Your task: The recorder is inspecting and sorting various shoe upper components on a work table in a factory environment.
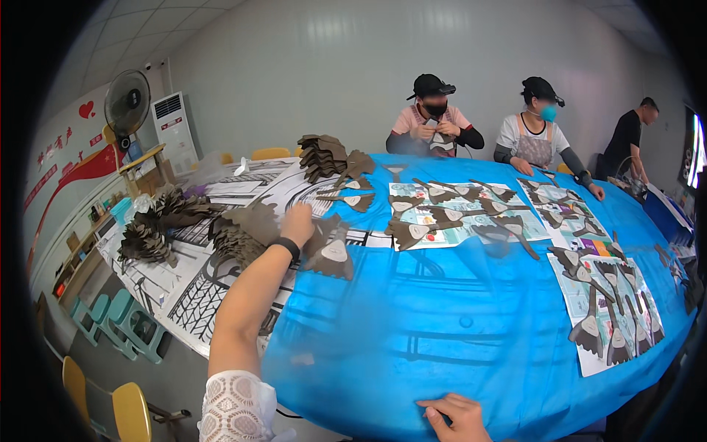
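My left hand (298,223) reaches forward to the dark grey, scalloped fabric-like pieces. Its fingers are curled and partly hidden, closed on a dark grey piece (318,237). Just left of it lies a fanned stack of such pieces (237,234). Close by on the right is a fan-shaped piece with a pale oval patch (333,254). My right hand (458,418) rests at the near edge of the blue table cover (368,346), fingers stretched, thumb apart, holding nothing.
More stacks (158,225) (322,157) lie left and at the back. Patched pieces cover printed sheets (471,234) (582,361) on the right. Two masked people (434,121) (536,129) sit across; another person (626,144) stands far right. Stools (136,328) and a chair (131,412) are at left.
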The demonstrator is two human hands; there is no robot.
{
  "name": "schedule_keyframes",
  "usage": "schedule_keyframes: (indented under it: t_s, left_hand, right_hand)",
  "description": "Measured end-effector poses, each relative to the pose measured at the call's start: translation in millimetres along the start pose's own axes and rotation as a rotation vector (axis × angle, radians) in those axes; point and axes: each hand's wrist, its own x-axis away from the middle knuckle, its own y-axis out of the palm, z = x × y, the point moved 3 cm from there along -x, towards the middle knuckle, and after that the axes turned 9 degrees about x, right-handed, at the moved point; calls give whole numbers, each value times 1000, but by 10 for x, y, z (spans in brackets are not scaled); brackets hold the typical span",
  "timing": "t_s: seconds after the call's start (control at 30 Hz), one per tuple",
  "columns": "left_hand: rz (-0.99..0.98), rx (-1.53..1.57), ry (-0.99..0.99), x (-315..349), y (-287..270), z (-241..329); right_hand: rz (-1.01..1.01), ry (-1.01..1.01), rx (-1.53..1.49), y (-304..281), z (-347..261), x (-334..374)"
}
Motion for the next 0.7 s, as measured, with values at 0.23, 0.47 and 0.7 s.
schedule_keyframes:
  t_s: [0.23,0.47,0.7]
  left_hand:
    - [564,125,233,-76,-808,449]
    - [317,379,352,-107,-634,915]
    - [302,-52,379,-196,-197,1313]
  right_hand:
    - [25,-2,-27,-11,-1,6]
    - [40,-50,16,4,-19,-1]
    - [14,-44,0,-10,-36,-1]
